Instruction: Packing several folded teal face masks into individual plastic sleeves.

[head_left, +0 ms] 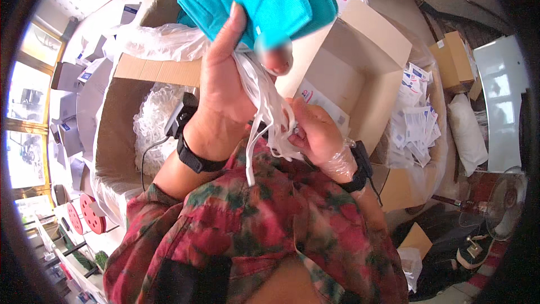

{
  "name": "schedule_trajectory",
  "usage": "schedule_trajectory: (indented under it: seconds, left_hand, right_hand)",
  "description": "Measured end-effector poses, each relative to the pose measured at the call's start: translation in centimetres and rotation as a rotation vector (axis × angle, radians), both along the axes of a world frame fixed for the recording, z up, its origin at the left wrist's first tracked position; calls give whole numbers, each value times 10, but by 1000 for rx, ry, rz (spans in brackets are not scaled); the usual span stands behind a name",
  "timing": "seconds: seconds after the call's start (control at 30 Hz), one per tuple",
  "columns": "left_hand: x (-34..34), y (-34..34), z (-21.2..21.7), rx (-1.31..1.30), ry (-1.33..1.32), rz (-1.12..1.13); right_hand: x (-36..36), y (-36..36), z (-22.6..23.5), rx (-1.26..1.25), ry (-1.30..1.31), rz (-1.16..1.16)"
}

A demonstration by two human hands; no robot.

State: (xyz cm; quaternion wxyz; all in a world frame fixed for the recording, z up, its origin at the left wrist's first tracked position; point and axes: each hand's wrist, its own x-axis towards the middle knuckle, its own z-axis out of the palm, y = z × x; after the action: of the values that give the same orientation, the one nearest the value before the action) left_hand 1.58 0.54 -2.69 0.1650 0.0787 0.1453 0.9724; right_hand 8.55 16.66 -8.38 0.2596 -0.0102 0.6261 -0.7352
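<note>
My left hand (pixel 222 73) is closed around the lower edge of a stack of teal folded face masks (pixel 253 0), its thumb pressed along the front. White elastic straps (pixel 261 95) hang in a loose bundle below the masks. My right hand (pixel 320 129) is lower and to the right, its fingers pinched on the strap bundle near its lower end. The fingertips of my right hand are partly hidden by the straps. Both wrists wear black bands, and clear film wraps the right wrist.
On the left a lined carton (pixel 154 70) holds a heap of white elastic straps (pixel 160 110). An open cardboard box (pixel 377 39) sits at the right, beside a plastic bag with white printed packets (pixel 413 124). A fan (pixel 503 202) stands far right; grey boxes (pixel 67 76) line the left.
</note>
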Motion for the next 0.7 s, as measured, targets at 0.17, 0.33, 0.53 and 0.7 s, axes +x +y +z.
schedule_trajectory:
  seconds: [0.17, 0.33, 0.53, 0.7]
  left_hand:
    - [-11, -8, -5, -11, 35, 59]
    - [-13, -10, -7, -10, 46, 49]
    - [-17, -16, -8, -21, 39, 36]
    - [-13, -9, -11, -62, 89, 66]
  right_hand:
    - [6, -6, 5, -250, 54, -2]
    - [6, -2, 8, -327, 91, 184]
    - [10, 5, 12, -306, -49, 219]
    - [9, -1, 19, -269, -151, 211]
